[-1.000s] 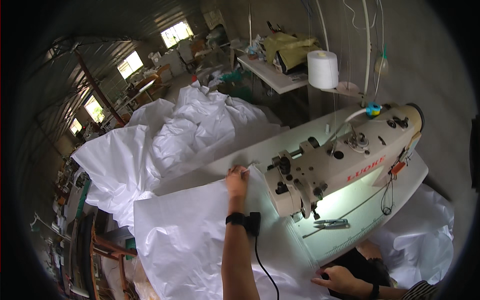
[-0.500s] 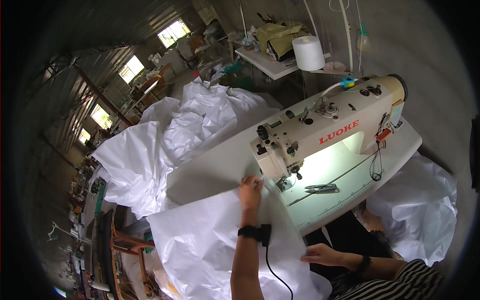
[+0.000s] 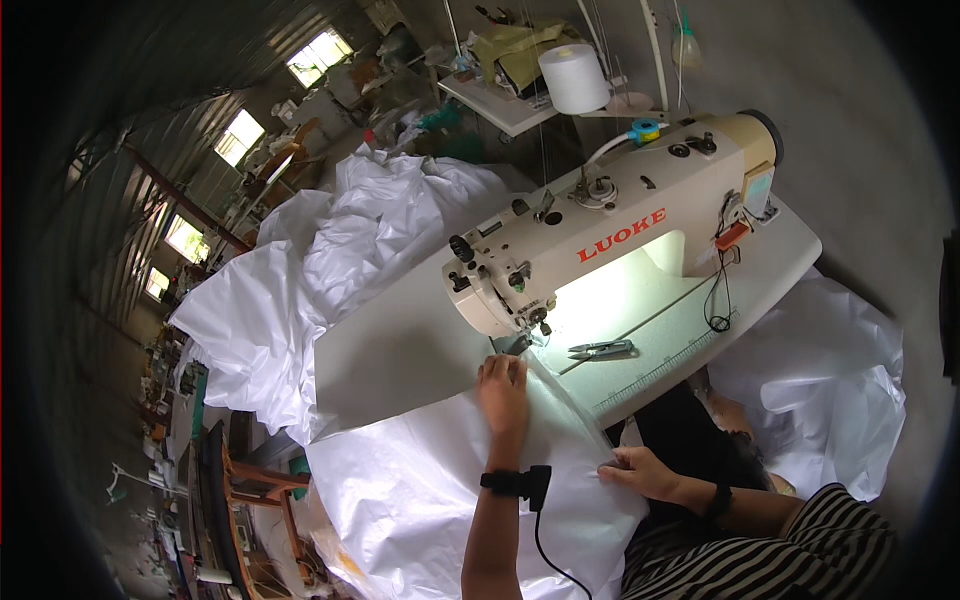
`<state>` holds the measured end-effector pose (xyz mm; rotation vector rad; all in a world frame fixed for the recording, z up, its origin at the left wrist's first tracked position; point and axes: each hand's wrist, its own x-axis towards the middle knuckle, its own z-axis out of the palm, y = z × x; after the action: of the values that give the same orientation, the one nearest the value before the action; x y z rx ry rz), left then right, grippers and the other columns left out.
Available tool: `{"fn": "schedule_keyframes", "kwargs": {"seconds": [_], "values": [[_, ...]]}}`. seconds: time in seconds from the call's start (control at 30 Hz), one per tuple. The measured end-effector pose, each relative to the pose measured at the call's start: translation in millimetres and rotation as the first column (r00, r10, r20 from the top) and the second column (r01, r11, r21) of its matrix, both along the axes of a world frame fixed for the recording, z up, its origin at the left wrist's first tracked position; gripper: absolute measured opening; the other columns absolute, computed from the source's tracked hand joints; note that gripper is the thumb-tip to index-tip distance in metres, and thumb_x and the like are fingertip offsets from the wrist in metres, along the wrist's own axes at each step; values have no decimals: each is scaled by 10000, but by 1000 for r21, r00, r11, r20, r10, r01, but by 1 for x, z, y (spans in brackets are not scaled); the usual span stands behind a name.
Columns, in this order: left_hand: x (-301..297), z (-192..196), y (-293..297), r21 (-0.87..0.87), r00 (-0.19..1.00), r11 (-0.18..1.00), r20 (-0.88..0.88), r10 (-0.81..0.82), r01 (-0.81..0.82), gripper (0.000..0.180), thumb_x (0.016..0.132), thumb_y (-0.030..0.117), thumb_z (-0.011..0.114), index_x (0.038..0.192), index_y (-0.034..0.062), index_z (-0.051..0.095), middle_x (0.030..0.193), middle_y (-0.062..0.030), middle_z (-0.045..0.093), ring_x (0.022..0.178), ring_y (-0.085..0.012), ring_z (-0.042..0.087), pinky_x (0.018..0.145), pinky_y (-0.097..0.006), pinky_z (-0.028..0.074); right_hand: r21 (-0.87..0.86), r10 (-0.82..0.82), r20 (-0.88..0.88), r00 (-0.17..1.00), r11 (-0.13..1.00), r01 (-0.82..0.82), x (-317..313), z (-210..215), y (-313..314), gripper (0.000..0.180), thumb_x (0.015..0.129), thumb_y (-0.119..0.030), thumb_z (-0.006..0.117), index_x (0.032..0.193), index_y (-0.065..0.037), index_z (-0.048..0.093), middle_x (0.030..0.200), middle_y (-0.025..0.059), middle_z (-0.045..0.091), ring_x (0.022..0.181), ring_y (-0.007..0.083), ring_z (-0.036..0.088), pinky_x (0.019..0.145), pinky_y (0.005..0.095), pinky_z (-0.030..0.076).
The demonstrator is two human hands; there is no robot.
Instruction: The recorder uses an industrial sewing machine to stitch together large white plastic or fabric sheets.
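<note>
A white, slightly glossy plastic-like sheet (image 3: 410, 480) drapes over the near left of the sewing table and down toward my lap. My left hand (image 3: 502, 393) is closed on its upper edge, just in front of the needle area of a cream sewing machine (image 3: 620, 225). The sheet's corner is at the presser foot (image 3: 515, 343); whether it lies under the foot I cannot tell. Lower right, my right hand (image 3: 643, 473) pinches the sheet's side edge beside the table's front edge. Thread snips (image 3: 603, 349) lie on the lit machine bed, right of the needle.
A large crumpled pile of white sheeting (image 3: 375, 215) rises behind the table's left side. More white sheeting (image 3: 815, 380) hangs at the right. A white thread cone (image 3: 575, 80) stands behind the machine. A wooden stool (image 3: 265, 485) is at lower left. A black cable (image 3: 542, 540) trails from my left wrist.
The view has shifted, so the machine appears farther left. My left hand has brought the sheet's corner closer to the presser foot. My right hand still pinches the side edge.
</note>
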<state>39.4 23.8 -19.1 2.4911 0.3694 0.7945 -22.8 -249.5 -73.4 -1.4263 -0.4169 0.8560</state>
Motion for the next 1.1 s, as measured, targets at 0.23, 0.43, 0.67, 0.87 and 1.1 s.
{"fn": "schedule_keyframes", "kwargs": {"seconds": [0.23, 0.43, 0.67, 0.87, 1.1], "values": [[16, 1, -13, 231, 998, 971, 30, 53, -58, 119, 850, 155, 692, 939, 91, 645, 978, -70, 646, 927, -278, 598, 813, -411, 465, -152, -29, 297, 954, 985, 77, 12, 36, -14, 305, 934, -253, 658, 1095, 5, 634, 814, 147, 684, 735, 188, 667, 685, 298, 515], [18, 11, -7, 448, 953, 848, -34, -300, 282, 223, 828, 127, 631, 1049, 120, 659, 1155, -4, 651, 1020, -213, 588, 863, -373, 458, -230, 24, 629, 777, 961, 156, 1, 47, -10, 581, 929, -171, 600, 1456, -54, 386, 684, 157, 639, 589, 325, 653, 566, 411, 532], [25, 30, 15, 380, 839, 748, -203, -506, 543, 193, 802, 61, 618, 981, 72, 687, 1060, -47, 676, 989, -248, 637, 840, -375, 529, -297, 192, 839, 509, 946, 132, 1, 64, -10, 644, 855, -116, 625, 1460, -55, 414, 649, 88, 616, 496, 258, 615, 477, 361, 514], [20, 22, 19, 453, 855, 730, -184, -485, 512, 128, 789, 66, 613, 912, 70, 648, 1015, -46, 648, 973, -232, 640, 759, -344, 564, -468, 387, 859, 336, 859, 209, 3, 64, -6, 565, 845, -121, 617, 1394, -34, 520, 632, 32, 573, 456, 181, 570, 440, 287, 481], [20, 43, 11, 461, 825, 689, -229, -517, 560, 132, 855, 55, 625, 973, 56, 685, 1104, -43, 684, 978, -245, 651, 870, -364, 539, -303, 134, 837, 530, 920, 246, 18, 54, 7, 337, 929, -230, 615, 1230, -81, 633, 737, 107, 644, 636, 275, 668, 581, 348, 544]]}}
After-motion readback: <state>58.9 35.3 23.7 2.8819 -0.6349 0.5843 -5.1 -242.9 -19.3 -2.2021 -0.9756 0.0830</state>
